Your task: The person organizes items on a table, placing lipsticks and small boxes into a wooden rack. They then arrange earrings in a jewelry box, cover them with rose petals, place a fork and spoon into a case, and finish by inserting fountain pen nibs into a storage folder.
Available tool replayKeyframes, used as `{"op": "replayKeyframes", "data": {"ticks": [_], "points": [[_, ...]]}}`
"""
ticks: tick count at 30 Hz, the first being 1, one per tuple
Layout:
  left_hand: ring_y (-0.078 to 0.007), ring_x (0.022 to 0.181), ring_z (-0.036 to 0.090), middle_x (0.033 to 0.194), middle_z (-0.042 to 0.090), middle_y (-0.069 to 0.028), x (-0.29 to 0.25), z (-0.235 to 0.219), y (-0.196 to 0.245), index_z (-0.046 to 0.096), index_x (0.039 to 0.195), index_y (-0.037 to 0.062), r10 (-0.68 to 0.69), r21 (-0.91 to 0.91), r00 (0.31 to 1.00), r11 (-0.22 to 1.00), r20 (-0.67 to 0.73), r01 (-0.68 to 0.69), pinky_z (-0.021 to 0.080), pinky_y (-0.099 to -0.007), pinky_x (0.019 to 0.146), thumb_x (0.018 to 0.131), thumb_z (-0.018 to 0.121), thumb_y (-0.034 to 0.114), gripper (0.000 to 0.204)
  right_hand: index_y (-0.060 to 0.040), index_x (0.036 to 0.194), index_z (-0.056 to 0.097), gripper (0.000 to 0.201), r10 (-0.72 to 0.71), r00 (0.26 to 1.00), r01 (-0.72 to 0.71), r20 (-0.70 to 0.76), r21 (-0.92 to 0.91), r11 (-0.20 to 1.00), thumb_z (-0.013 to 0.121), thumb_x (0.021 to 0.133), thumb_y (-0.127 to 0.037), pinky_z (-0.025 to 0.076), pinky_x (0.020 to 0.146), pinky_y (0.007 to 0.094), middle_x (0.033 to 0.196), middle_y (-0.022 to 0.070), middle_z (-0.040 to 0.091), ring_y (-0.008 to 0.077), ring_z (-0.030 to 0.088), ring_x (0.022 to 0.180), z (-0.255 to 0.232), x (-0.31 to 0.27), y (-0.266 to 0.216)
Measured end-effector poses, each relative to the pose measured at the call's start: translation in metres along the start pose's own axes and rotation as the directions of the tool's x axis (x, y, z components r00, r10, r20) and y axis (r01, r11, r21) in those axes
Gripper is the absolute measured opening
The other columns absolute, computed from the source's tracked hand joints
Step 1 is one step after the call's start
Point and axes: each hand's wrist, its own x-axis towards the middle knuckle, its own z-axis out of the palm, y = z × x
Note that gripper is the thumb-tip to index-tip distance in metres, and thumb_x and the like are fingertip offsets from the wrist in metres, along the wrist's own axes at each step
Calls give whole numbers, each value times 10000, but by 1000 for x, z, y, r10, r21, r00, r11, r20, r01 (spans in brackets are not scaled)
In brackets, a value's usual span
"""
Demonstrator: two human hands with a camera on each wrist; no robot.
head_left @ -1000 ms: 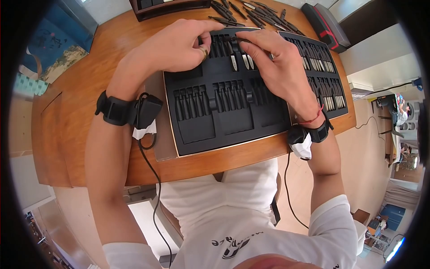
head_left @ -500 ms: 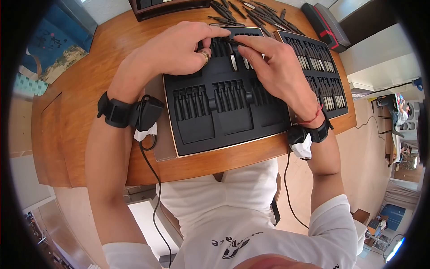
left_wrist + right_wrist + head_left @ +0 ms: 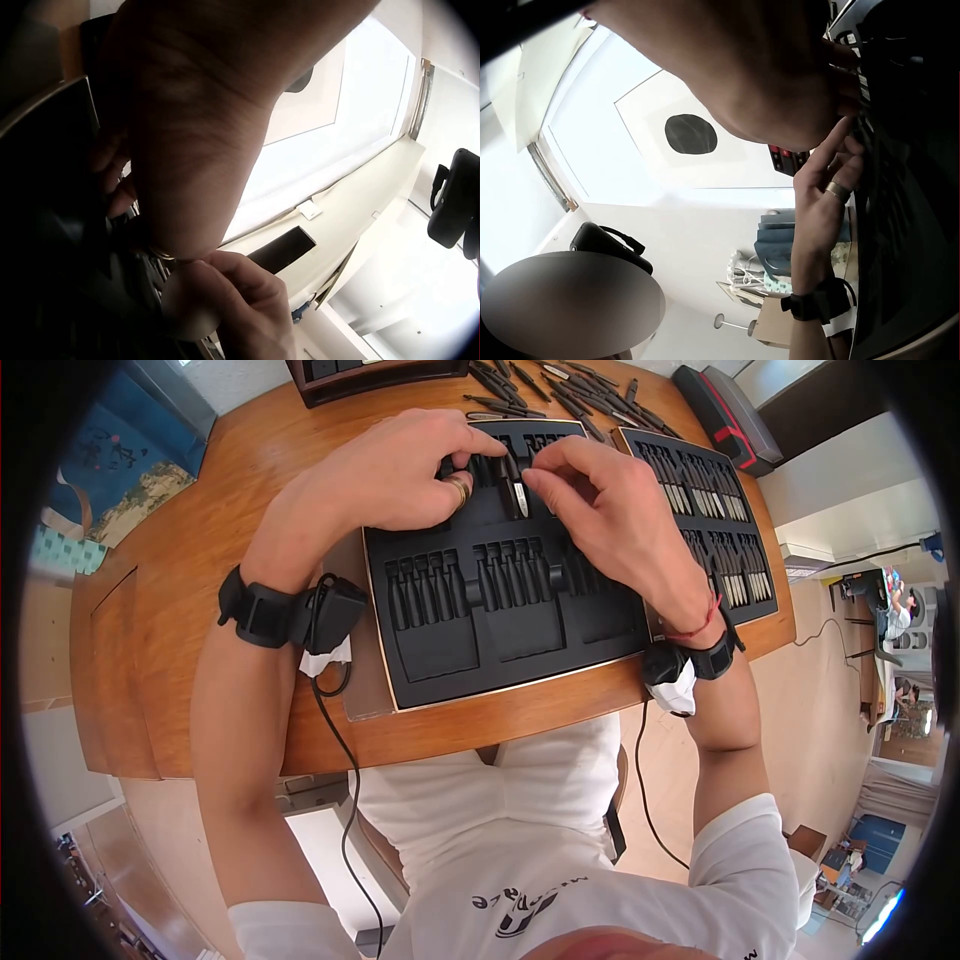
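Note:
A black moulded tray (image 3: pixel 520 675) lies before me, with rows of slots, some of them holding dark slim pieces. At its far part a dark pen-like piece (image 3: pixel 508 490) lies lengthwise, beside another with a pale metal end (image 3: pixel 521 501). My left hand (image 3: pixel 405 475) touches the far end of the dark piece with its extended index finger; its other fingers bend over the slots. On the right of these pieces is my right hand (image 3: pixel 620 505), thumb and index fingertips slightly apart, right at their edge. Both wrist views are dark around the fingertips.
A second black tray (image 3: pixel 765 603), filled with pale-ended pieces, stands at the right. Several loose dark pen-like pieces (image 3: pixel 575 400) are scattered behind the trays. A grey and red case (image 3: pixel 735 425) lies at the back right, and a dark wooden box (image 3: pixel 380 378) at the back left.
The dark piece, earlier held crosswise between both hands, has turned lengthwise into the tray. My right fingertips have moved slightly down and now sit beside it; the left index finger has shifted slightly.

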Motion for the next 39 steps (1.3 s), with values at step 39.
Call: {"op": "replayKeyframes", "data": {"ticks": [39], "points": [[-307,859,624,959,653,-130,-1,-7,7,785,1233,23,18,-6,998,1000,63,-17,497,-432,731,851,655,-9,405,-2,892,778,105,-232,952,246,201,-48,968,739,893,-100,546,819,434,875,120,653,329,638,905,0,-10,-2]]}}
